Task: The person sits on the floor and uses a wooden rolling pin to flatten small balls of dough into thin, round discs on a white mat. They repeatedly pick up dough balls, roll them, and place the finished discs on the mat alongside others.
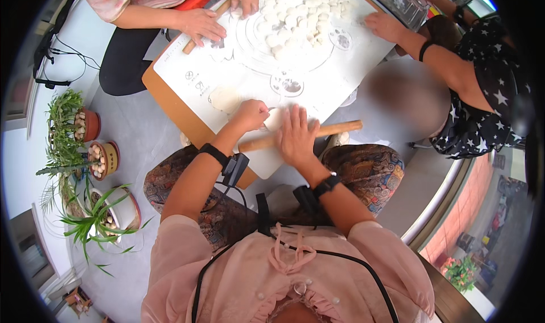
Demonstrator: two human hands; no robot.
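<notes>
My left hand (252,115) is curled, its fingertips at the left edge of a small round dough wrapper (273,119) on the floured white mat (170,63). My right hand (296,135) lies flat with its palm over a wooden rolling pin (340,128), fingers reaching to the wrapper's right edge. The pin lies slantwise at the mat's near end, just below the wrapper. A larger round of thin dough (225,99) is to the upper left of my left hand. Many floured dough pieces (294,18) are heaped at the far end.
A co-worker at the upper left has both hands (204,25) at another wooden rolling pin (188,47). Another person's hand (385,27) rests at the mat's right edge. Potted plants (88,125) stand on the floor at left. The wooden board's edge (179,110) shows beside the mat.
</notes>
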